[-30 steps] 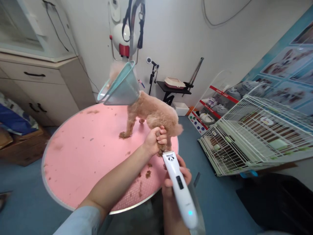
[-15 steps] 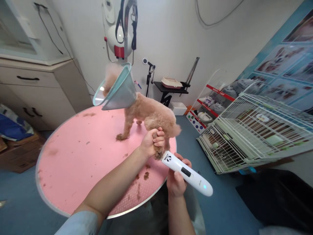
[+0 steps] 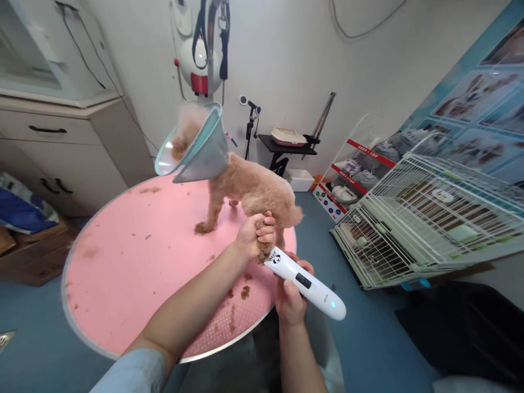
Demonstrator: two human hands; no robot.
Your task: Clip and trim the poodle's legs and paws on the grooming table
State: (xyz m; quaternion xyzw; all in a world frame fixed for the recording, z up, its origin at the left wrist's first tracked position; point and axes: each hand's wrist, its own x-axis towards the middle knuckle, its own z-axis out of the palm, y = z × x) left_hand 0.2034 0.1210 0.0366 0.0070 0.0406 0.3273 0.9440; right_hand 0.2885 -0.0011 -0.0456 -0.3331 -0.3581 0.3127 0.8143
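A curly apricot dog point(image 3: 262, 188) stands on a round pink grooming table point(image 3: 135, 273), facing left. Around its neck sits a pale teal cone collar point(image 3: 202, 153). My left hand point(image 3: 257, 236) is closed around one of its hind legs, with the brown furry paw point(image 3: 264, 254) showing below the fingers. My right hand point(image 3: 292, 297) grips a white hair clipper point(image 3: 309, 286) with a blue light glowing at its rear end. The clipper's head meets the paw's fur; its blade edge is too small to make out.
Clumps of cut hair point(image 3: 244, 293) lie on the table near its front edge. A wire cage point(image 3: 434, 218) stands at right on the blue floor, beside a shelf rack point(image 3: 347, 174). Cabinets point(image 3: 53, 158) fill the left; leash straps point(image 3: 224, 46) hang behind the dog.
The clipper and my right hand have shifted slightly left and up, against the paw. My left hand keeps its hold on the leg. The dog's head has turned a little inside the cone.
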